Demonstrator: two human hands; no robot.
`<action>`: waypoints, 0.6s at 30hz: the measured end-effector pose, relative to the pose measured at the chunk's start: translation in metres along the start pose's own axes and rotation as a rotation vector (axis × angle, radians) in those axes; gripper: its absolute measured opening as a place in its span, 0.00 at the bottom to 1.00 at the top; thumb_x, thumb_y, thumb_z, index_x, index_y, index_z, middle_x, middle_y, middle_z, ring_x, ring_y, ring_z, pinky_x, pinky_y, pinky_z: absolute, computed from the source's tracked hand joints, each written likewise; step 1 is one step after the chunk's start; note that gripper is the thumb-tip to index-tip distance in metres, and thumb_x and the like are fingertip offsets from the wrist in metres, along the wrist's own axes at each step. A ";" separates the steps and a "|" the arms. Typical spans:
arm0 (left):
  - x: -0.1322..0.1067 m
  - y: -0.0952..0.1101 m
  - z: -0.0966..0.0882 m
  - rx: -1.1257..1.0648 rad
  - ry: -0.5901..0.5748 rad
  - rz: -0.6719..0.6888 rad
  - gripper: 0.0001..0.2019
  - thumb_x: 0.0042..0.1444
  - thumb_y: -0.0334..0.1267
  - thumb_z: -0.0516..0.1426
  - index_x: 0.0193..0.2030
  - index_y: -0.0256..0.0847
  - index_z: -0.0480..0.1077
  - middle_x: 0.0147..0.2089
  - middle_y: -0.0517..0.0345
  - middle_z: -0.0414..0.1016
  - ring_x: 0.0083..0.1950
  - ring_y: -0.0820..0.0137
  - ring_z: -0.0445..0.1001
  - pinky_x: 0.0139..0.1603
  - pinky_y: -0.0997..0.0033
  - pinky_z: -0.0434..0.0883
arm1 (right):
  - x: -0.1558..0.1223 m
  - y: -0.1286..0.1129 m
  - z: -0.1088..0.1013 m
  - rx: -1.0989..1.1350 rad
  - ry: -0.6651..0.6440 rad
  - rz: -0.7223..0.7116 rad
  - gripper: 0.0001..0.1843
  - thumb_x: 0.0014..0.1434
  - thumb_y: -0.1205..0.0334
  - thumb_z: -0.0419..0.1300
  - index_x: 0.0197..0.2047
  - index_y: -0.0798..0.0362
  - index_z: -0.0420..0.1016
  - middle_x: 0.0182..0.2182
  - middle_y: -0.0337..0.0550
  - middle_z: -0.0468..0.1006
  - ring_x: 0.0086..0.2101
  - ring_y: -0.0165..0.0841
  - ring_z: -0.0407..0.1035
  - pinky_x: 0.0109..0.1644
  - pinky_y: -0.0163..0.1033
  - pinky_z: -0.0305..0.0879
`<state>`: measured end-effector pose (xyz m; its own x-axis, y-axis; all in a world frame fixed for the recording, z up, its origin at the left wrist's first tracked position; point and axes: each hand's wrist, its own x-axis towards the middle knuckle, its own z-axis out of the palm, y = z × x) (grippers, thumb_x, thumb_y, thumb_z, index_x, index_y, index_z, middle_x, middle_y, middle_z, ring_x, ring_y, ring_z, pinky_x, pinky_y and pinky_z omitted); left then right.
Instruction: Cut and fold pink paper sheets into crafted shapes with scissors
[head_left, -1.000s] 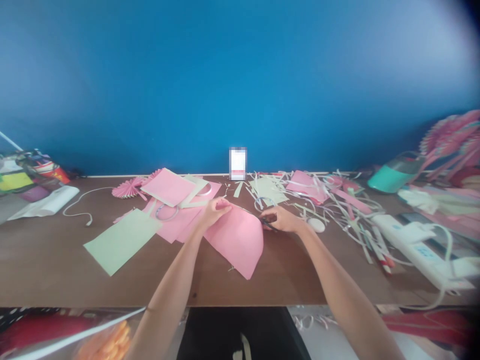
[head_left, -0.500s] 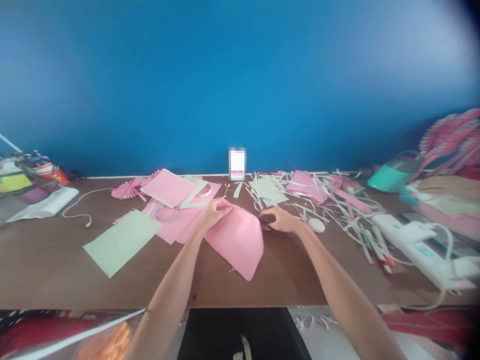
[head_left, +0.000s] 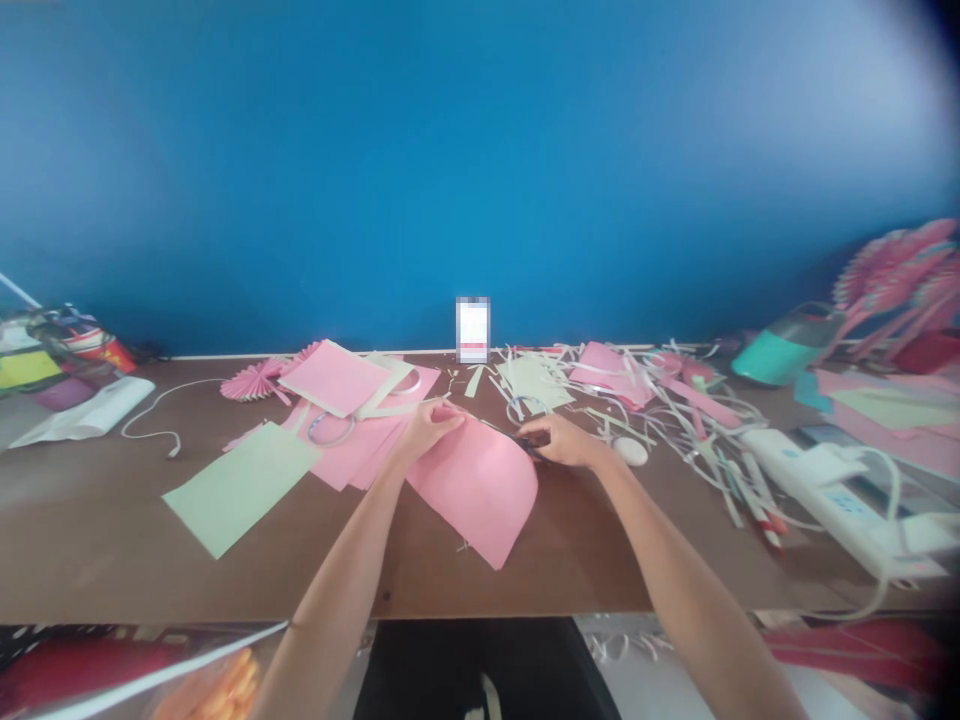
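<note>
A pink sheet of paper [head_left: 480, 490] hangs over the brown table, its right side curling. My left hand [head_left: 431, 425] pinches the sheet's upper left edge. In my right hand [head_left: 559, 440] are dark scissors [head_left: 527, 445], closed in the fingers, with the blades along the sheet's upper right edge. Just left of my left arm lie more pink sheets [head_left: 341, 465] and a pale green sheet [head_left: 244, 488]. Beyond the right hand is a roll of tape [head_left: 525, 408], partly hidden by scraps.
Cut strips and scraps [head_left: 701, 430] cover the table's right side. A white power strip [head_left: 840, 500] with cables lies farther right. Pink paper fans [head_left: 255, 378] sit at the back left. A phone-like screen [head_left: 473, 330] stands against the blue wall.
The scissors have shifted slightly left along the sheet's upper edge. The sheet's right side bulges farther to the right. My left hand keeps its hold.
</note>
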<state>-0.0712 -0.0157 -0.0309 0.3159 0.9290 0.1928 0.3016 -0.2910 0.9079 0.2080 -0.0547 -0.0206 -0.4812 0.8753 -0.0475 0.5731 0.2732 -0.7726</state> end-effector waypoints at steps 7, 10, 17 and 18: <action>0.001 -0.004 0.000 -0.002 0.000 0.007 0.12 0.48 0.47 0.60 0.27 0.40 0.68 0.31 0.57 0.73 0.36 0.68 0.71 0.36 0.69 0.67 | -0.001 0.001 -0.001 0.005 -0.046 0.004 0.20 0.44 0.65 0.59 0.43 0.53 0.78 0.25 0.37 0.73 0.26 0.29 0.63 0.29 0.33 0.57; 0.001 -0.003 0.000 0.007 0.007 0.013 0.12 0.48 0.46 0.60 0.27 0.40 0.68 0.31 0.58 0.72 0.35 0.69 0.70 0.36 0.69 0.66 | -0.001 0.001 -0.001 0.015 -0.041 -0.020 0.19 0.44 0.65 0.59 0.42 0.53 0.77 0.27 0.38 0.74 0.27 0.29 0.64 0.30 0.33 0.59; 0.001 -0.001 0.000 0.019 0.019 0.025 0.12 0.47 0.46 0.60 0.26 0.40 0.67 0.29 0.58 0.71 0.35 0.68 0.70 0.36 0.69 0.66 | -0.001 0.002 -0.003 0.064 -0.056 0.004 0.20 0.42 0.66 0.61 0.42 0.53 0.78 0.28 0.39 0.76 0.27 0.31 0.67 0.31 0.34 0.62; 0.001 -0.001 -0.001 0.026 0.018 0.031 0.11 0.48 0.45 0.60 0.27 0.40 0.67 0.29 0.58 0.71 0.35 0.68 0.70 0.36 0.69 0.66 | -0.001 0.002 -0.003 0.083 -0.072 0.009 0.20 0.42 0.66 0.60 0.42 0.53 0.78 0.27 0.38 0.76 0.26 0.30 0.66 0.30 0.34 0.62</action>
<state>-0.0718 -0.0144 -0.0313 0.3094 0.9234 0.2273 0.3155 -0.3251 0.8915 0.2116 -0.0541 -0.0200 -0.5241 0.8460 -0.0977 0.5224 0.2287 -0.8214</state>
